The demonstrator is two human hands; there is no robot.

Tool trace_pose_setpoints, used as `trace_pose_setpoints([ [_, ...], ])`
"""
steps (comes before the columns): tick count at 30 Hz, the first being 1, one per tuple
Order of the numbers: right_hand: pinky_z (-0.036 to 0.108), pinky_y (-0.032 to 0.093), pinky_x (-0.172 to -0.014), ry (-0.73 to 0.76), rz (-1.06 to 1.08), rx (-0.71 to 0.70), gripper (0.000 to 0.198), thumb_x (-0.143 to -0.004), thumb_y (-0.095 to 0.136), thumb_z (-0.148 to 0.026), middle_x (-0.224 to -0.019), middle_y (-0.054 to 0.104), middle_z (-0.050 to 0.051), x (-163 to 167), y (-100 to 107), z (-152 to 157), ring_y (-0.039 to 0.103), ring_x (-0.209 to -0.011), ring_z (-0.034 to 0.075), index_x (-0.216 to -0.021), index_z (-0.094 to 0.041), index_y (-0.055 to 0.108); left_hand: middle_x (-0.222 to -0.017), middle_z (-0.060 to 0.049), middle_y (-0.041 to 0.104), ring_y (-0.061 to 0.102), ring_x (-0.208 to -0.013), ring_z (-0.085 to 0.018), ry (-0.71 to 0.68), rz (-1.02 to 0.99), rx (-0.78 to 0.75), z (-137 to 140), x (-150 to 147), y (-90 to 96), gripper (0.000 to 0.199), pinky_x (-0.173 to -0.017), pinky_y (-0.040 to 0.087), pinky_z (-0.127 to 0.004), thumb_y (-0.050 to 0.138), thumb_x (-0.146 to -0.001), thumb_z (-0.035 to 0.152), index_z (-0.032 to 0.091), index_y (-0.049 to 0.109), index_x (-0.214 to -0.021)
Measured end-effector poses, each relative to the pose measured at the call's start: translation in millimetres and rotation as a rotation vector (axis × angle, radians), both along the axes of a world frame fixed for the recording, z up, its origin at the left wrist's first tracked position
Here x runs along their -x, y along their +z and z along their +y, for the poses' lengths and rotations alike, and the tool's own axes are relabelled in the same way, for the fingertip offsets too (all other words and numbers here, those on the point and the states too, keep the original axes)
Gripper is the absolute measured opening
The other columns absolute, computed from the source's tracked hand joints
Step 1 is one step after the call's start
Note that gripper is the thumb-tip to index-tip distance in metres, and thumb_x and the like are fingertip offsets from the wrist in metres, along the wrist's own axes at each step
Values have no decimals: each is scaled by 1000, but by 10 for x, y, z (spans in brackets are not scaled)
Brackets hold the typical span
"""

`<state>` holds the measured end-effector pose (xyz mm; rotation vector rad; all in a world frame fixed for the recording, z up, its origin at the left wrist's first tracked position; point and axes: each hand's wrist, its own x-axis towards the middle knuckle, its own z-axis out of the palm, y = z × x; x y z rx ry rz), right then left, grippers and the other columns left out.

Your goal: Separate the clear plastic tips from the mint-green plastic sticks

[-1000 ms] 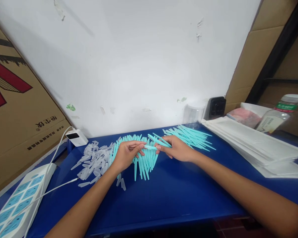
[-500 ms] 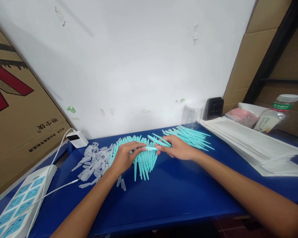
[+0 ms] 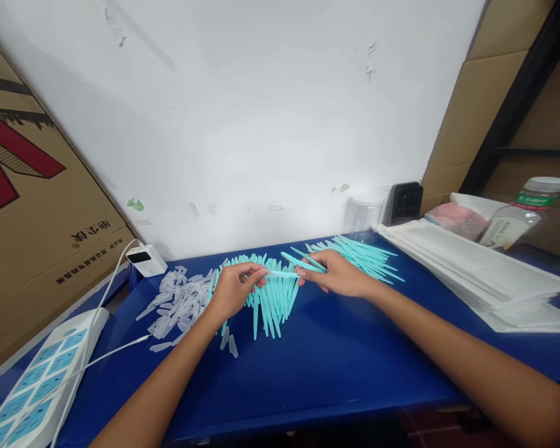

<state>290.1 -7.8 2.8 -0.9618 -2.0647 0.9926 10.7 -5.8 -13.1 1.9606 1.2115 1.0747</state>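
My left hand (image 3: pixel 239 285) pinches a translucent cap (image 3: pixel 271 273) at the left end of a turquoise eyebrow razor (image 3: pixel 289 274). The fingers of my right hand (image 3: pixel 338 272) close on that razor's handle, and a few more turquoise razors (image 3: pixel 303 260) are held in the same hand, pointing up and left. Below and behind both hands lies a pile of turquoise razors (image 3: pixel 273 305). Loose translucent caps (image 3: pixel 186 298) are heaped left of my left hand. Another bundle of capped-looking turquoise razors (image 3: pixel 366 258) spreads out behind my right hand.
Everything lies on a blue table (image 3: pixel 336 361) against a white wall. At left are a power strip (image 3: pixel 51 379), a white charger-like device (image 3: pixel 147 259) and cables. On the right are white envelopes (image 3: pixel 485 274), a bottle (image 3: pixel 518 214) and a clear jar (image 3: pixel 364 218).
My left hand has turned slightly, with its fingers now curled on the cap, a little farther left. The right hand keeps its razors in nearly the same place.
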Motion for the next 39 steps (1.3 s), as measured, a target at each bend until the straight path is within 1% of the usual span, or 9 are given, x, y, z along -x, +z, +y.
trace_pose_setpoints([
  [8, 27, 37, -52, -27, -5, -63, 51, -92, 61, -65, -68, 65, 2, 85, -22, -57, 49, -52, 12, -79, -18, 73, -72, -5, 76, 70, -64, -20, 35, -37, 72, -39, -71, -26, 33, -57, 55, -27, 74, -86, 52, 19, 77, -85],
  [14, 28, 35, -59, -40, -4, -118, 50, -96, 56, -63, -65, 57, 0, 127, -88, -66, 47, -59, 14, -83, -19, 76, -69, -5, 74, 67, -63, -19, 17, -88, 106, -67, -156, -108, 35, -55, 53, -27, 70, -88, 53, 18, 74, -83],
  [18, 29, 36, -61, -22, -13, -119, 50, -97, 55, -61, -74, 65, 3, 114, -99, -42, 49, -61, 14, -83, -19, 77, -72, -4, 74, 67, -62, -18, 27, -37, 61, -63, -165, -118, 36, -57, 53, -27, 67, -91, 54, 19, 73, -85],
  [22, 29, 35, -65, -48, -66, -195, 50, -99, 52, -59, -75, 66, 3, 66, -100, 32, 52, -67, 16, -81, -19, 77, -79, -4, 75, 67, -65, -18, 21, 129, -84, -56, -116, -67, 37, -61, 51, -27, 57, -98, 52, 20, 74, -91],
  [25, 28, 34, -65, -156, -154, -259, 51, -102, 48, -55, -75, 68, 2, -72, -100, 157, 54, -66, 16, -80, -18, 75, -85, -5, 76, 68, -74, -19, 59, 328, -242, -23, -4, 6, 36, -63, 49, -27, 54, -100, 51, 22, 76, -95],
  [27, 28, 33, -62, -281, -249, -270, 46, -104, 47, -49, -76, 70, 3, -209, -107, 268, 53, -60, 15, -82, -18, 72, -80, -4, 75, 67, -72, -20, 74, 426, -280, 16, 91, 55, 36, -63, 47, -27, 56, -99, 50, 21, 77, -92],
  [32, 28, 35, -62, -558, -561, -297, 30, -106, 43, -33, -85, 76, 9, -505, -146, 503, 65, -69, 20, -101, -17, 69, -55, 1, 60, 54, -53, -15, 113, 416, -179, 99, 247, 100, 41, -55, 39, -26, 58, -95, 54, 19, 75, -82],
  [36, 30, 38, -69, -626, -806, -295, 34, -108, 39, -36, -95, 75, 17, -579, -165, 554, 69, -84, 26, -107, -15, 66, -54, 1, 57, 50, -52, -14, 92, 404, -131, 110, 230, 83, 44, -53, 35, -25, 58, -94, 57, 18, 75, -82],
  [39, 31, 37, -72, -658, -855, -331, 34, -109, 37, -36, -101, 74, 19, -598, -144, 545, 69, -91, 27, -112, -15, 64, -55, 1, 56, 51, -53, -15, 84, 361, -78, 98, 232, 134, 45, -53, 36, -25, 60, -92, 59, 17, 75, -85],
])
